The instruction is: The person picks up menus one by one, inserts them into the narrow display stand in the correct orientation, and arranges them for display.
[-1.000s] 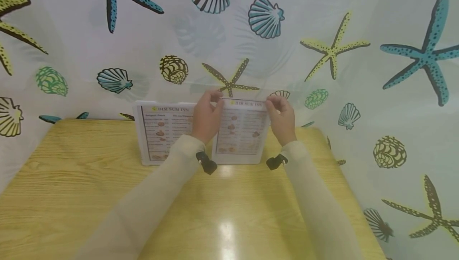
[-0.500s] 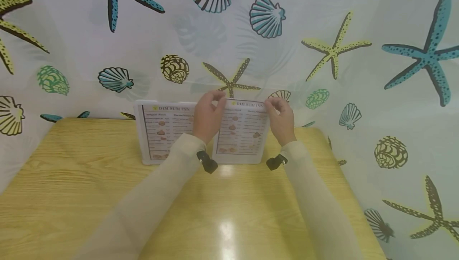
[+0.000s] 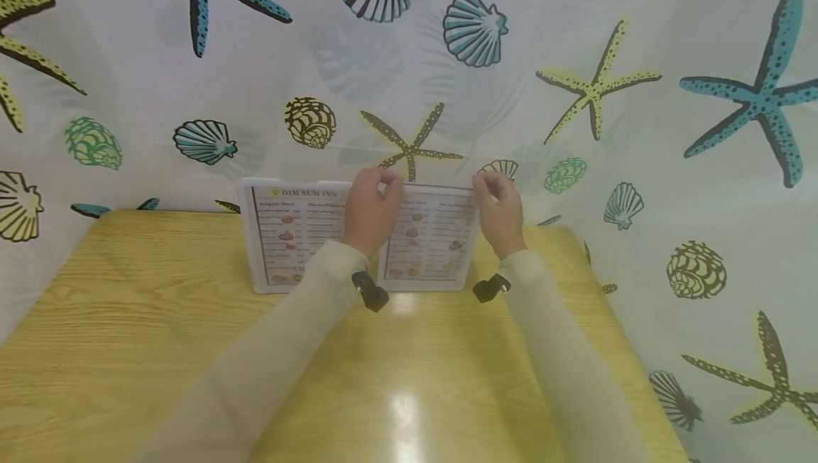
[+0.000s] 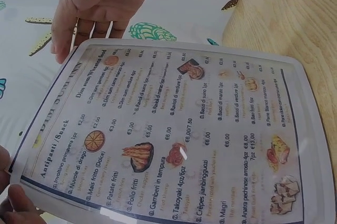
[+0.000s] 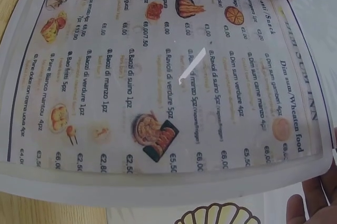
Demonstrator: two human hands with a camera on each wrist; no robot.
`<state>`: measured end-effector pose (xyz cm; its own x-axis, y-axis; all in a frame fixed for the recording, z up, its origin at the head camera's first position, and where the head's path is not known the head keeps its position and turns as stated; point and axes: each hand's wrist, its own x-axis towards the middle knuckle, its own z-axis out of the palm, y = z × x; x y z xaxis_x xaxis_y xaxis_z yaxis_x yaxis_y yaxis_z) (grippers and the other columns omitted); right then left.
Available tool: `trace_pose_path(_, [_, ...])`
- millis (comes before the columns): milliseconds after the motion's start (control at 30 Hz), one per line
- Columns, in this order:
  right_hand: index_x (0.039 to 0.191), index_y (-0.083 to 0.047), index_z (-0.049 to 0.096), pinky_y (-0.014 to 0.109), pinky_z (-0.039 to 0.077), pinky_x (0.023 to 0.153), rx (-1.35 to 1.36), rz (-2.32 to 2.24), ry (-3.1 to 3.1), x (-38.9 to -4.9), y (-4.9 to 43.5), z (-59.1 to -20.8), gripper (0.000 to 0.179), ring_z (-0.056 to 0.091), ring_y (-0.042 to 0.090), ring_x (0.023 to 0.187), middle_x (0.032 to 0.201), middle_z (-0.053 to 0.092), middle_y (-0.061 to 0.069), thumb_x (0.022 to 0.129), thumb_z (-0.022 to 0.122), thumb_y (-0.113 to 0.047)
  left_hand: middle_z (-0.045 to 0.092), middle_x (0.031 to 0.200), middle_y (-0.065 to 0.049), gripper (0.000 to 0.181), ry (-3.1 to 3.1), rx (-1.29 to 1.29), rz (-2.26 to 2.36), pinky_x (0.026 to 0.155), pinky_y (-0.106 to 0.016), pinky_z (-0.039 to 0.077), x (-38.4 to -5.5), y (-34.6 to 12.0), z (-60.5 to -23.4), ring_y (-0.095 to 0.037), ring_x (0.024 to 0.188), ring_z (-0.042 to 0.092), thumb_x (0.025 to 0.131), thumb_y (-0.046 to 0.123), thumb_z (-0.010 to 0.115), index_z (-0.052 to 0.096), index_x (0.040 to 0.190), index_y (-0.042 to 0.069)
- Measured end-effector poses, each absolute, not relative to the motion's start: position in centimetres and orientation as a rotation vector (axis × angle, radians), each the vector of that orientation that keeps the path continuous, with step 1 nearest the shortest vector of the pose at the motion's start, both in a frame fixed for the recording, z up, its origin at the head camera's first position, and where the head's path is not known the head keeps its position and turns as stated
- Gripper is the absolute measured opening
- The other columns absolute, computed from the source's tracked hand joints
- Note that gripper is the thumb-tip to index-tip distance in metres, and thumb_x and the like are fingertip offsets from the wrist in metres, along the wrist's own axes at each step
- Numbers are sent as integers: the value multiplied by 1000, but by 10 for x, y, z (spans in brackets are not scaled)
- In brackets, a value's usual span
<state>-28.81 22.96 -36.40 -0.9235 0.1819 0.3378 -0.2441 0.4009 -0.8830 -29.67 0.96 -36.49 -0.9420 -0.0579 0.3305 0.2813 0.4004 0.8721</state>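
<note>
A laminated menu (image 3: 429,236) headed Dim Sum Inn stands on its lower edge, held by its top corners. My left hand (image 3: 373,211) pinches the left top corner, and part of that hand (image 4: 21,205) appears at lower left in the left wrist view. At the opposite corner my right hand (image 3: 501,214) pinches with thumb and fingers; the right wrist view has its fingers (image 5: 322,195) at lower right. The title strip curves away from the wrist cameras. To the left, a second laminated menu (image 3: 281,236) stands near the wall, partly covered by my left hand and sleeve.
Both menus stand on a wooden table (image 3: 160,349) near its far edge. Behind it hangs a white cloth (image 3: 383,79) printed with starfish and shells, which continues along the right side. Black wrist mounts (image 3: 369,291) sit on both cuffs.
The top edge of the held menu has dipped slightly and its title has gone out of sight in the head view. Both hands keep their hold; the left menu has not moved.
</note>
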Motion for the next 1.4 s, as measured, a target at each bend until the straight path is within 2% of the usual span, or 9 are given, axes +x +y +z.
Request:
trace_pose_path(200, [124, -7, 61, 48, 39, 114, 42, 1532, -2278, -288, 224, -366, 30, 54, 27, 132, 131, 64, 9, 108, 54, -31, 64, 119, -5, 34, -2359, -168, -1583, 83, -38, 52, -297, 10, -365, -21, 89, 59, 108, 39, 49, 63, 121, 11])
trace_pose_path(267, [126, -5, 61, 47, 39, 115, 38, 1553, -2264, -289, 223, -367, 28, 54, 27, 132, 131, 63, 9, 108, 54, -26, 64, 117, -4, 33, -2353, -156, -1608, 77, -37, 51, -297, 10, -364, -21, 83, 58, 107, 40, 50, 62, 122, 13])
trace_pose_path(400, [130, -4, 58, 45, 41, 112, -3, 1624, -2244, -290, 223, -369, 30, 54, 26, 128, 130, 61, 9, 106, 53, -23, 64, 117, -3, 29, -2342, -132, -1657, 76, -36, 50, -296, 11, -364, -22, 82, 58, 107, 38, 52, 60, 121, 14])
trace_pose_path(467, [132, -3, 56, 44, 43, 111, -22, 1656, -2245, -290, 223, -369, 34, 54, 25, 126, 130, 59, 9, 106, 54, -24, 64, 119, -3, 27, -2341, -116, -1664, 79, -38, 51, -296, 12, -363, -22, 85, 59, 106, 35, 54, 61, 120, 14])
trace_pose_path(667, [137, -4, 53, 44, 41, 114, -50, 1683, -2286, -292, 223, -369, 41, 51, 28, 132, 137, 56, 10, 105, 56, -29, 65, 126, -3, 27, -2326, -72, -1664, 102, -41, 48, -298, 13, -362, -21, 114, 60, 102, 27, 53, 63, 121, 12])
trace_pose_path(867, [133, -7, 56, 43, 35, 120, -81, 1715, -2291, -291, 220, -371, 37, 43, 26, 146, 146, 54, 8, 106, 55, -32, 66, 122, -3, 27, -2330, -49, -1639, 103, -40, 47, -301, 15, -363, -21, 116, 60, 104, 36, 55, 64, 115, 13])
trace_pose_path(1067, [134, -7, 57, 44, 33, 121, -85, 1701, -2285, -290, 217, -374, 39, 41, 24, 147, 148, 55, 7, 105, 55, -33, 66, 122, -3, 21, -2324, -33, -1648, 103, -41, 47, -301, 15, -363, -21, 115, 60, 102, 27, 55, 63, 115, 13])
trace_pose_path(1267, [132, -7, 58, 44, 32, 122, -89, 1676, -2287, -288, 218, -378, 41, 43, 21, 146, 143, 58, 8, 105, 55, -38, 64, 130, -6, 24, -2336, -113, -1656, 110, -41, 44, -300, 15, -363, -22, 125, 58, 105, 21, 49, 62, 122, 10])
trace_pose_path(1400, [133, -4, 58, 43, 35, 120, -69, 1686, -2258, -288, 220, -382, 45, 49, 22, 139, 137, 60, 9, 106, 55, -40, 64, 127, -7, 26, -2316, -159, -1692, 94, -40, 51, -301, 13, -367, -23, 102, 63, 107, 25, 48, 61, 124, 11])
